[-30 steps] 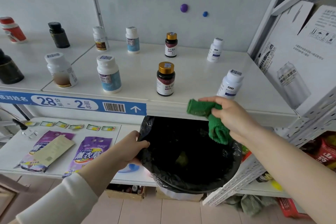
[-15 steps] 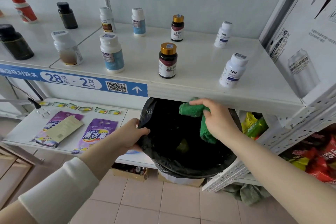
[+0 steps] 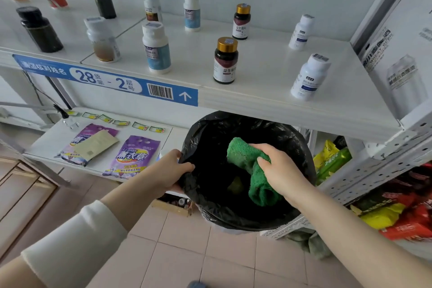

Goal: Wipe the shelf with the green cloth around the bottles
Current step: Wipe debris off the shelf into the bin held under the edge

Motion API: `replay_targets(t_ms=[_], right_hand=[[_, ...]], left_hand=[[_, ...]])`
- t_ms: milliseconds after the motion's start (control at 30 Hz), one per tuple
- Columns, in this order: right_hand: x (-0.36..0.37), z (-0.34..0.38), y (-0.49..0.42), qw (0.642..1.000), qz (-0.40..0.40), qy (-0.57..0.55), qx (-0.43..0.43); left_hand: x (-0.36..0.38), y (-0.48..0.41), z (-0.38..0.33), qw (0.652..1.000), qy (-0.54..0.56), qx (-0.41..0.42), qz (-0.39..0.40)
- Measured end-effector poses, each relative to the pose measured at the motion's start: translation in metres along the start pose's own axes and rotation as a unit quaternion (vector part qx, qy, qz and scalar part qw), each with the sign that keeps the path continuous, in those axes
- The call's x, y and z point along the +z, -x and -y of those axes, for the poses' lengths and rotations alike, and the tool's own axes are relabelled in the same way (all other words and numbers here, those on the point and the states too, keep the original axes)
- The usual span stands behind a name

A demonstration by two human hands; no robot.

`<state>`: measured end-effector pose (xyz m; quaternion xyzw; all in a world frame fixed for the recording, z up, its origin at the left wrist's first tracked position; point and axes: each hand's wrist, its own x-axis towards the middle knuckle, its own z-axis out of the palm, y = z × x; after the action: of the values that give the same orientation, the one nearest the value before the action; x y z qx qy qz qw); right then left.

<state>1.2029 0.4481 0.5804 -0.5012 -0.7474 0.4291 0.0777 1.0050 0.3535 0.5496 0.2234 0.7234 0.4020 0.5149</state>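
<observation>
**Cloth is over the bin right now, not on the shelf**

So the right hand (image 3: 278, 168) has its fingers curled round the bunched-up green cloth (image 3: 243, 156). The cloth hangs inside the mouth of the black-lined bin (image 3: 301, 147), below the front lip of the shelf (image 3: 268, 91). It isn't touching the shelf at all. My guess is it's held there so the dust shakes off into the bag instead of onto the floor, though I can't see anything actually falling.

The left hand (image 3: 170, 170) grips the bin's near-left rim, with the fingers hooked over the bag edge. The bin looks tipped toward the person and tucked under the shelf edge. That makes sense if you want a catcher right below the lip.

Up top, the bottles (image 3: 238, 22) stand upright and well apart. There's a gold-capped dark bottle (image 3: 225, 61) near the front middle, a white bottle (image 3: 308, 77) to its right and a blue-labelled bottle (image 3: 156, 48) to its left. That spacing leaves lanes for the cloth to pass between them without lifting anything. The tall narrow ones look tippy to me, so I'd go slow around each base.

How much wiping is already done, no idea. The shelf surface just looks plain white.
</observation>
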Motion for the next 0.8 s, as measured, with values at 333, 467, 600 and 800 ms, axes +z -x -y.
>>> replay_targets(t_ms=[333, 467, 600, 800], right_hand=[[0.052, 0.009, -0.001, 0.985, 0.097, 0.142, -0.03], [0.08, 0.026, 0.003, 0.985, 0.114, 0.127, -0.018], [0.121, 0.06, 0.01, 0.986, 0.151, 0.065, -0.031], [0.219, 0.111, 0.015, 0.98, 0.187, -0.069, 0.014]], left_hand=[[-0.036, 0.031, 0.056, 0.997, 0.04, -0.033, -0.057], [-0.067, 0.052, 0.078, 0.994, 0.072, -0.051, -0.071], [-0.109, 0.072, 0.103, 0.99, 0.082, -0.057, -0.104], [-0.197, 0.104, 0.15, 0.981, 0.104, -0.07, -0.15]])
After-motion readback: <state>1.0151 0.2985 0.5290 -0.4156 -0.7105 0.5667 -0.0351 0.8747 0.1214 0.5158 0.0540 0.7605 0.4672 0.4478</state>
